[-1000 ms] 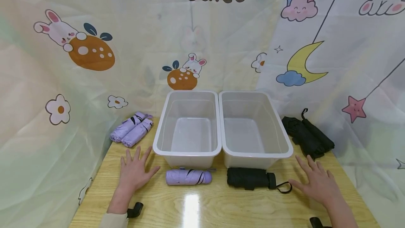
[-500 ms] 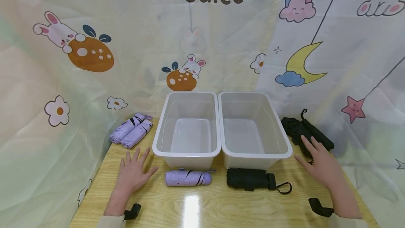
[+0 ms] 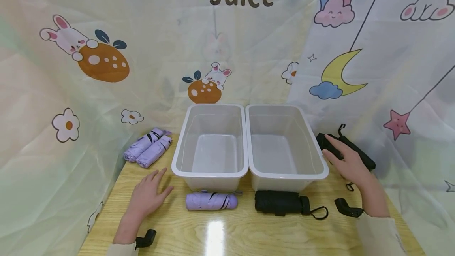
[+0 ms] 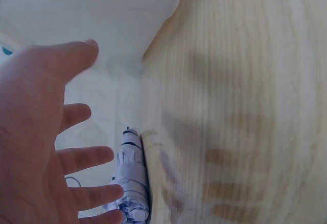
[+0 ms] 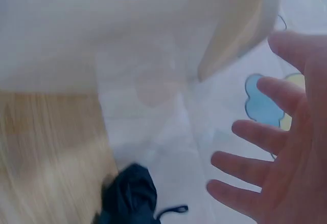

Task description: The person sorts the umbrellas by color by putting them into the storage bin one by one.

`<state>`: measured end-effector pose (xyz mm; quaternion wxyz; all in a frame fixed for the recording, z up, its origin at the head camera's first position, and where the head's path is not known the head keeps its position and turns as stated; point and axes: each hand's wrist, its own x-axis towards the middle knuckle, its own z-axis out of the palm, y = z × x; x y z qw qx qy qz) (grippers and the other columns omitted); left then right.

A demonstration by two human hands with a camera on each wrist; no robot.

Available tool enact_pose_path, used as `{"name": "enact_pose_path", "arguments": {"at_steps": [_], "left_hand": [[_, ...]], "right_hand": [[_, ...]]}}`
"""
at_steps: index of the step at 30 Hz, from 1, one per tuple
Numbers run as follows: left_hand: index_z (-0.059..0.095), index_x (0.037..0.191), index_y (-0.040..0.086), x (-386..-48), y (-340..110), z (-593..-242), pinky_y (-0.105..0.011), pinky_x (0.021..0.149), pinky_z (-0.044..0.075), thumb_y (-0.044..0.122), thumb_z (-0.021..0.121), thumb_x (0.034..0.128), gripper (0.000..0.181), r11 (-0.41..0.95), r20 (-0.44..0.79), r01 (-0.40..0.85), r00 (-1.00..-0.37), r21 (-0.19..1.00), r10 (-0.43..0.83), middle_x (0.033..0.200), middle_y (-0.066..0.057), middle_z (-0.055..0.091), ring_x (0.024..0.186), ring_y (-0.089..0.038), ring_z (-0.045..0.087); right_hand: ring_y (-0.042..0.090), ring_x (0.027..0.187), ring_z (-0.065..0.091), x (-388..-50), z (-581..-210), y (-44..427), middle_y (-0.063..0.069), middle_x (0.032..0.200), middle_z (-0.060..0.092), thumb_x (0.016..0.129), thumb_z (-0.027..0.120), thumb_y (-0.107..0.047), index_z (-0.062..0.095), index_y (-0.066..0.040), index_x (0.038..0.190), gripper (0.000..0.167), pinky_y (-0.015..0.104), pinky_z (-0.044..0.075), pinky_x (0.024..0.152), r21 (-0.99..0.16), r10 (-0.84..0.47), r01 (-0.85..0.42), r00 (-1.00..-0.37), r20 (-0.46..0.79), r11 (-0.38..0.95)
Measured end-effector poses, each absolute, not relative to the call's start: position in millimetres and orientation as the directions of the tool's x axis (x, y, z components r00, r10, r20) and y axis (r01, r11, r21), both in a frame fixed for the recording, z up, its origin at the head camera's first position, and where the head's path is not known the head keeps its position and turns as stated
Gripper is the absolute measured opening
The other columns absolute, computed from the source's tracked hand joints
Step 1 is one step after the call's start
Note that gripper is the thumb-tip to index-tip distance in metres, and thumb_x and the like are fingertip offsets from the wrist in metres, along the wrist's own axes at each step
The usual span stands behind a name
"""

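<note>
My right hand (image 3: 350, 165) is over two folded black umbrellas at the back right, partly covering the nearer-in umbrella (image 3: 328, 145); the other black umbrella (image 3: 363, 157) lies beside it. Fingers (image 5: 255, 137) are extended and hold nothing in the right wrist view, where a black umbrella (image 5: 132, 193) lies below. My left hand (image 3: 146, 196) hovers over the table, fingers loosely spread, in front of two folded purple umbrellas (image 3: 153, 151). Another purple umbrella (image 3: 209, 201) and a black umbrella (image 3: 279, 202) with a wrist loop lie in front of the bins.
Two white plastic bins, the left bin (image 3: 209, 174) and the right bin (image 3: 289, 176), stand side by side at the middle, with nothing inside. A printed cloth (image 3: 160, 50) hangs behind the wooden table (image 3: 245, 232) and along its sides.
My right hand has moved forward and inward, from beside the front black umbrella to over the back-right pair. My left hand has drawn back slightly, its fingers less spread.
</note>
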<state>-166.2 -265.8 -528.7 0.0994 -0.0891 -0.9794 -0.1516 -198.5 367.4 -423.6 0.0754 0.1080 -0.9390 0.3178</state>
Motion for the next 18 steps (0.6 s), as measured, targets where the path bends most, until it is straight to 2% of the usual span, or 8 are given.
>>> {"name": "enact_pose_path", "arguments": {"at_steps": [7, 9, 14, 18], "left_hand": [[0.046, 0.143, 0.007, -173, -275, -526, -0.064, 0.083, 0.044, 0.042, 0.065, 0.0912, 0.065, 0.932, 0.208, 0.212, -0.966, 0.292, 0.155, 0.132, -0.023, 0.052, 0.112, -0.048, 0.052], [0.048, 0.142, 0.006, -175, -280, -525, -0.063, 0.082, 0.045, 0.039, 0.066, 0.0909, 0.064, 0.936, 0.206, 0.211, -0.966, 0.282, 0.156, 0.131, -0.022, 0.053, 0.111, -0.048, 0.053], [0.05, 0.139, 0.003, -186, -292, -519, -0.063, 0.08, 0.045, 0.034, 0.067, 0.0906, 0.06, 0.945, 0.207, 0.206, -0.966, 0.255, 0.154, 0.131, -0.027, 0.052, 0.108, -0.051, 0.054], [0.05, 0.139, 0.002, -198, -301, -514, -0.063, 0.078, 0.045, 0.033, 0.067, 0.0908, 0.059, 0.949, 0.203, 0.205, -0.966, 0.239, 0.158, 0.132, -0.028, 0.051, 0.107, -0.051, 0.054]], "right_hand": [[0.055, 0.126, 0.036, -214, -426, 357, 0.024, 0.155, 0.022, 0.098, 0.058, -0.036, 0.018, -0.026, 0.156, 0.072, 0.067, 0.042, 0.085, -0.678, -0.185, -0.223, -0.974, 0.129, 0.7], [0.054, 0.124, 0.04, -218, -429, 355, 0.025, 0.154, 0.024, 0.098, 0.058, -0.034, 0.017, -0.025, 0.157, 0.072, 0.062, 0.047, 0.082, -0.713, -0.201, -0.213, -0.974, 0.103, 0.668], [0.048, 0.107, 0.056, -230, -439, 348, 0.03, 0.149, 0.03, 0.1, 0.055, -0.018, 0.016, -0.021, 0.157, 0.069, 0.044, 0.056, 0.069, -0.829, -0.244, -0.189, -0.968, 0.066, 0.526], [0.037, 0.104, 0.056, -234, -447, 346, 0.028, 0.153, 0.017, 0.098, 0.05, -0.004, 0.009, -0.017, 0.157, 0.073, 0.044, 0.056, 0.065, -0.932, -0.269, -0.159, -0.961, 0.07, 0.326]]}}
